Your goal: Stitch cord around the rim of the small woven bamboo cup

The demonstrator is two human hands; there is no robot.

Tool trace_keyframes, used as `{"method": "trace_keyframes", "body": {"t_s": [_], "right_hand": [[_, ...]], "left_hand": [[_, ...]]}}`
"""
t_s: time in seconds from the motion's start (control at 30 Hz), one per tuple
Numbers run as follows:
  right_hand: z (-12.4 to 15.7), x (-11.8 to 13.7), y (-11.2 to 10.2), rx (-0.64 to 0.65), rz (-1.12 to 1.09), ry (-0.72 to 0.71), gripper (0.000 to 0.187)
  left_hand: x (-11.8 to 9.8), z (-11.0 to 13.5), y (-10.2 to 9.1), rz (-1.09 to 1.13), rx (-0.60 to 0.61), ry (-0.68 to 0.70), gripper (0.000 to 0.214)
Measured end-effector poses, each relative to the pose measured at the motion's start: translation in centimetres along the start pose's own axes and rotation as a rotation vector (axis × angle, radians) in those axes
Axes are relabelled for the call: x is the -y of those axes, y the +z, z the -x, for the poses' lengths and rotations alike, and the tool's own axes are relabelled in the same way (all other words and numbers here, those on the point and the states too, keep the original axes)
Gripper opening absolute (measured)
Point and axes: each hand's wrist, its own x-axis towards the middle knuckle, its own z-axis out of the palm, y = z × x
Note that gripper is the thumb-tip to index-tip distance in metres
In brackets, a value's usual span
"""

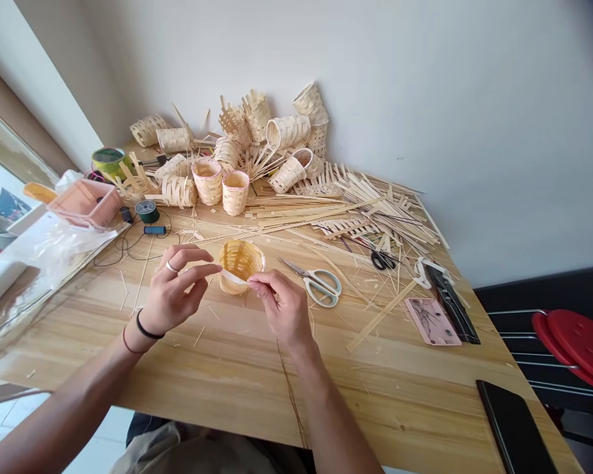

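Presently, a pale strip is held across the near side of a basket, which is stood upright on the counter between the two hands. The strip's long axis is laid crosswise, its left end set slightly farther away than its right. The right end is pinched between thumb and forefinger of the right hand. The left end is met by the index fingertip of the left hand, whose other fingers are loosely bent; whether it is gripped there or merely touched cannot be told. The basket's near side is overlapped by the right fingertips, while the left hand is placed mostly to the basket's left, so the right is judged the nearer. Whether the strip is pressed to the rim or held just clear cannot be made out. Right of the basket, scissors are laid with points turned toward it; beyond it, pink-rimmed baskets are stood. No writing can be read: on the card, well to the basket's right, only a dark pattern is seen, and no brand is shown on the phone, farther right and nearer the viewer.
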Motion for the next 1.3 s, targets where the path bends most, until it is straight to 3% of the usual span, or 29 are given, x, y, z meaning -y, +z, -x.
{"method": "trace_keyframes", "body": {"t_s": [0.37, 0.7, 0.9, 1.3], "right_hand": [[0.1, 0.5, 0.3, 0.049, -0.04, 0.014, 0.014], [0.2, 0.8, 0.5, 0.017, -0.095, 0.088, 0.013], [0.5, 1.6, 1.0, -0.009, -0.094, 0.161, 0.018], [0.9, 1.6, 1.9, 0.011, -0.109, 0.223, 0.019]], "left_hand": [[-1.6, 0.2, 1.4, 0.144, 0.111, 0.06, 0.016], [-1.5, -0.1, 1.2, 0.255, 0.113, -0.099, 0.005], [-1.4, 0.0, 1.2, 0.28, 0.099, -0.176, 0.005], [-1.4, 0.3, 1.4, 0.282, 0.095, -0.169, 0.009]]}}
